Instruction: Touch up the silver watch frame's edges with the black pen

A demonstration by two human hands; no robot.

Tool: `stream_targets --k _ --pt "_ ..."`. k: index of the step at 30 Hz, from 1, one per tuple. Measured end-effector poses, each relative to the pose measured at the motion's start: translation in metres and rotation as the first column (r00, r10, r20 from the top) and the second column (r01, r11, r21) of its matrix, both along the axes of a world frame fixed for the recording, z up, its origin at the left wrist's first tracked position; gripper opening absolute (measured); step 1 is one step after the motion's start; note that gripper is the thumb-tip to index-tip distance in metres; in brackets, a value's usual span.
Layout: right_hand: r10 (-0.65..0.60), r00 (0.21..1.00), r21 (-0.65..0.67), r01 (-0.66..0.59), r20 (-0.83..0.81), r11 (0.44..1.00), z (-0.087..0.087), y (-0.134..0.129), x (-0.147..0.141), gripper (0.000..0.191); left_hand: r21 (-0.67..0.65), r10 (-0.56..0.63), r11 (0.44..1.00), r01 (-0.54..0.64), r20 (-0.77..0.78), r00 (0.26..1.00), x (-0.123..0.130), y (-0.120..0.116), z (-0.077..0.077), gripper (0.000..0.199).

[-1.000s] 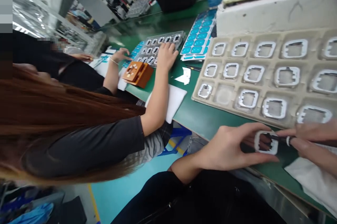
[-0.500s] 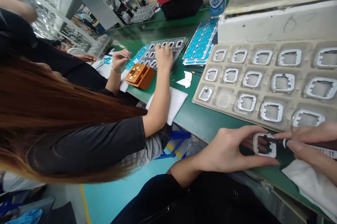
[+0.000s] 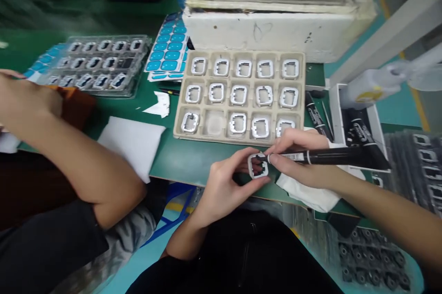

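Between thumb and fingers, my left hand (image 3: 224,183) pinches a small white square frame (image 3: 251,172) with a notched dark inner edge. My right hand (image 3: 300,155) grips a black glue tube (image 3: 334,155), its narrow tip pointing left and meeting the frame's upper inner edge. Whether glue is coming out is too small to tell. Just beyond both hands lies a beige compartment tray (image 3: 203,138) with similar white frames in its pockets. One front-row pocket (image 3: 214,123) holds no frame. A crumpled white cloth (image 3: 311,195) lies under my right hand.
A co-worker's arm (image 3: 79,155) reaches in at the left, near a clear tray of frames (image 3: 134,86). Blue sticker sheets (image 3: 169,49) and a folded white cloth (image 3: 134,142) lie between us. At the right are another black tube (image 3: 316,112), a white box (image 3: 340,119) and a bottle (image 3: 373,84).
My view has swung right and down, so the beige tray and both my hands now sit centrally. The frame and the tube stay in my hands, tip still at the frame.
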State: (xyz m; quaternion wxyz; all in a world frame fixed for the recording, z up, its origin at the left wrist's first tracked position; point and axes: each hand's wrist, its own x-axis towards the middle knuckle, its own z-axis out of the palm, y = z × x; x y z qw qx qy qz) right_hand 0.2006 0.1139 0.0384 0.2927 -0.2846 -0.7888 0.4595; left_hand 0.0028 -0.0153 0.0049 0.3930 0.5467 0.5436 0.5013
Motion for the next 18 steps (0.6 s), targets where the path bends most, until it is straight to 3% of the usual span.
stream_targets --k 4,10,14,18 --pt "0.098 0.993 -0.068 -0.103 -0.073 0.992 0.005 -0.002 -0.006 0.02 0.005 0.023 1.0 -0.023 -0.029 0.999 -0.002 -0.004 -0.003 0.054" --pt "0.1 0.988 -0.077 -0.11 -0.121 0.991 0.005 0.0 -0.008 0.021 -0.002 0.03 1.0 -0.03 -0.005 1.0 -0.002 -0.002 -0.002 0.054" --pt "0.061 0.987 -0.049 -0.069 -0.15 0.996 0.004 0.0 -0.003 0.019 -0.036 0.005 0.999 -0.004 0.029 1.0 -0.004 -0.004 0.002 0.054" --pt "-0.071 0.975 -0.062 0.059 -0.211 0.996 0.004 -0.001 -0.002 0.023 -0.02 0.033 0.999 -0.036 -0.113 0.993 -0.018 -0.011 0.012 0.052"
